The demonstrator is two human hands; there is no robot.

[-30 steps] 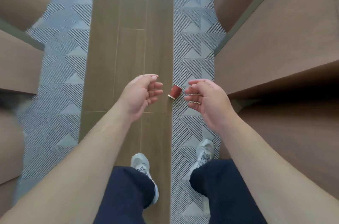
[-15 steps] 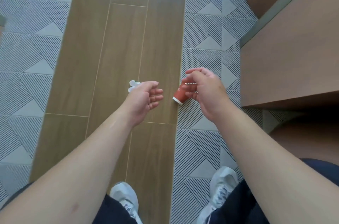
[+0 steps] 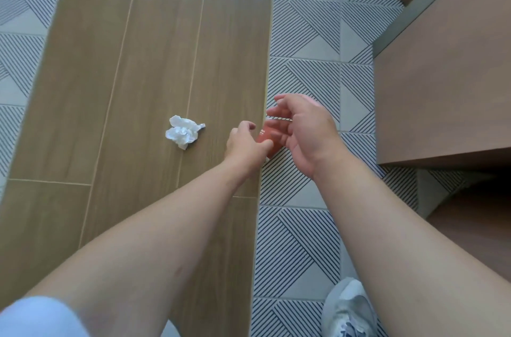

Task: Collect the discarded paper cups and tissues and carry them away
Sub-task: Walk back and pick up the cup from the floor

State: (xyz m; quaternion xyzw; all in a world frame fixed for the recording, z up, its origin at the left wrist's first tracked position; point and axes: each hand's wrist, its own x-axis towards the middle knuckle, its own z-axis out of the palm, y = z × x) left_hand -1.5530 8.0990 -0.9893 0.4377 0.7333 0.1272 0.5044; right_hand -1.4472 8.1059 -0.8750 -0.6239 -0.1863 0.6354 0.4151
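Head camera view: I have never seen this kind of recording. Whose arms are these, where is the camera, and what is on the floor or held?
There is no machine here. A person wears a camera on the head, looking down at their own bare arms. The left hand reaches to a small red paper cup lying where the wood floor strip meets the patterned tiles. Its thumb touches the cup, but a closed grip is not clear. The right hand hovers over the cup, fingers loosely curled, holding nothing visible. A crumpled white tissue lies untouched to the left. A shoe shows below.

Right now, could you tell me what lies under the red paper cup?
The red paper cup lies where wood plank meets striped tile. Both hands cover most of it, so the contact spot is hidden.
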